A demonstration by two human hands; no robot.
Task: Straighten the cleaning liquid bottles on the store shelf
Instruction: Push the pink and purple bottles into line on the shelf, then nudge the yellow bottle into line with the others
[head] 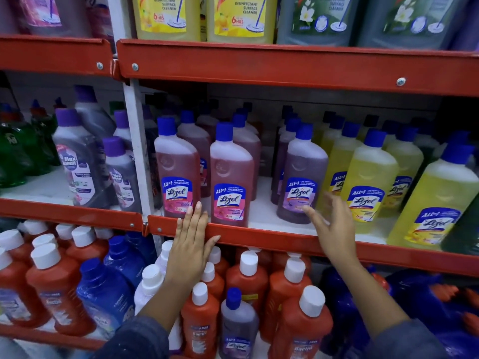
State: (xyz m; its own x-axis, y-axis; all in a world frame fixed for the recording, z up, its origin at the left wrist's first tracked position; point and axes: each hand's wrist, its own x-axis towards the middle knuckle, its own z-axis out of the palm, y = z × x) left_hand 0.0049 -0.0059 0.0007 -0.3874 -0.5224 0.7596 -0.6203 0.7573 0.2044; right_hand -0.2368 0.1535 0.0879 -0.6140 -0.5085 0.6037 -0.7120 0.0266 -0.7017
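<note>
On the middle shelf (272,235) stand rows of blue-capped cleaner bottles. Two pink bottles (177,167) (230,174) are at the front left, a purple bottle (302,172) in the middle, and yellow bottles (368,177) to the right. My left hand (191,244) lies flat and open against the red shelf lip, fingertips just below the left pink bottle. My right hand (331,224) hovers open with spread fingers in front of the shelf, between the purple bottle and the nearest yellow one, holding nothing.
Large yellow jugs (166,16) and grey-green jugs (316,19) fill the top shelf. Grey purple-capped bottles (77,156) and green ones (15,151) stand left of the white upright (137,151). Red white-capped bottles (248,281) and blue ones (108,283) crowd the lower shelf.
</note>
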